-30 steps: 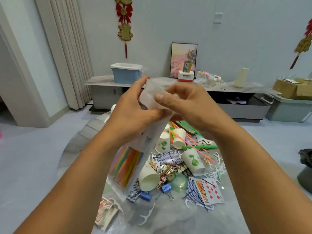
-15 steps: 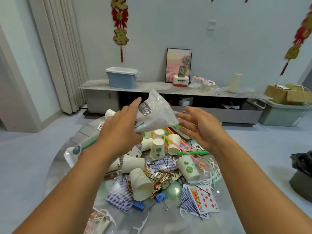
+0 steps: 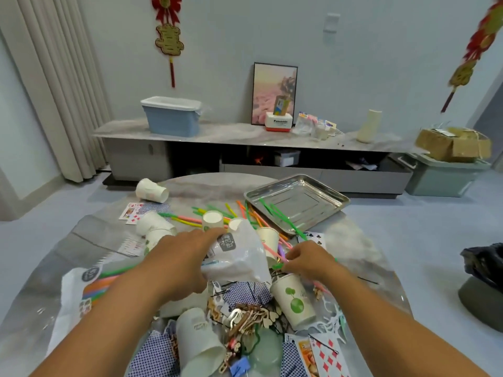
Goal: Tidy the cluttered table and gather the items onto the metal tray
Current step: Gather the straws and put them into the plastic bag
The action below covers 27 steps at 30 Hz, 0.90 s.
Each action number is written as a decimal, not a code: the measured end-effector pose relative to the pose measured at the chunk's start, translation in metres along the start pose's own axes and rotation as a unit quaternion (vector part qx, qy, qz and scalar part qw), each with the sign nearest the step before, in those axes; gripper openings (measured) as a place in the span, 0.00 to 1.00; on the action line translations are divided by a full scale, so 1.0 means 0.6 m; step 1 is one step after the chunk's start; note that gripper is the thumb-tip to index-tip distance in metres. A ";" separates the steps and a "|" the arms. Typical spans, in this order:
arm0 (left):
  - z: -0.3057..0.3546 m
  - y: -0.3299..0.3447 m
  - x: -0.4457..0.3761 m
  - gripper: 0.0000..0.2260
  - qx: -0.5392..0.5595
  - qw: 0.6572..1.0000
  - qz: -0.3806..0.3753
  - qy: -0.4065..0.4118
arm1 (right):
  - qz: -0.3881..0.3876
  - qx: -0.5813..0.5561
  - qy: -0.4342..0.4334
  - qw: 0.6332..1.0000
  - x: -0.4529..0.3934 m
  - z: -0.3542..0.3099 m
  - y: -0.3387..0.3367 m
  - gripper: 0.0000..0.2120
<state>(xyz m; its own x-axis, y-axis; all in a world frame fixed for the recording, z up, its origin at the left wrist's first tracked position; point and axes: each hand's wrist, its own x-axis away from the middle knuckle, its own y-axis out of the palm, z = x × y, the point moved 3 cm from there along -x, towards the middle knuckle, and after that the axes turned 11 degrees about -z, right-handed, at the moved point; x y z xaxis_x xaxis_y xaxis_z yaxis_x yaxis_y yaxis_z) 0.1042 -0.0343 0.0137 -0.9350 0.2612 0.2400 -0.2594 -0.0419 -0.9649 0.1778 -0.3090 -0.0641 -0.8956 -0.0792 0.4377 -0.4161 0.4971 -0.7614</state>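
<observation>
Metal tray (image 3: 313, 195): shiny steel, rectangular, shallow raised rim, sitting at the 1 o'clock edge of the round marble table (image 3: 206, 186). Two or three green straws (image 3: 275, 212) lie across its near left corner, partly inside; the rest of its floor shows bare metal.

Clutter fills the table centre toward 6 o'clock: paper cups with a green print (image 3: 295, 302), some upright, some on their sides; coloured straws fanned toward 12; playing cards (image 3: 324, 355); small wooden cut-outs (image 3: 250, 317); a blue binder clip (image 3: 239, 367). A white packet of coloured straws (image 3: 81, 284) lies at 9 o'clock.

Left hand (image 3: 177, 265): fingers curled round a crumpled clear plastic bag (image 3: 239, 257) with a grey label, gripping it just above the pile.

Right hand (image 3: 307, 261): at 3 o'clock of the bag, fingers (image 3: 291, 261) bent inward and pinching a green straw (image 3: 279, 266) among the pink and purple ones beside an upright cup.
</observation>
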 end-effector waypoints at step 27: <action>-0.035 0.080 -0.066 0.57 0.022 0.996 -0.077 0.035 | 0.092 0.070 0.022 0.993 -0.214 -0.039 -0.083 0.03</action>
<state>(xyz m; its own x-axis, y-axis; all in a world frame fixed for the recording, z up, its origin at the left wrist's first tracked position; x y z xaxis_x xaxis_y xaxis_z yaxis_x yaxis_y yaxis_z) 0.1339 -0.0263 -0.0447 -0.8646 0.3351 0.3744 -0.4093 -0.0377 -0.9116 0.3174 -0.3032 -0.0711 -0.9520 0.0414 0.3034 -0.2667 0.3745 -0.8881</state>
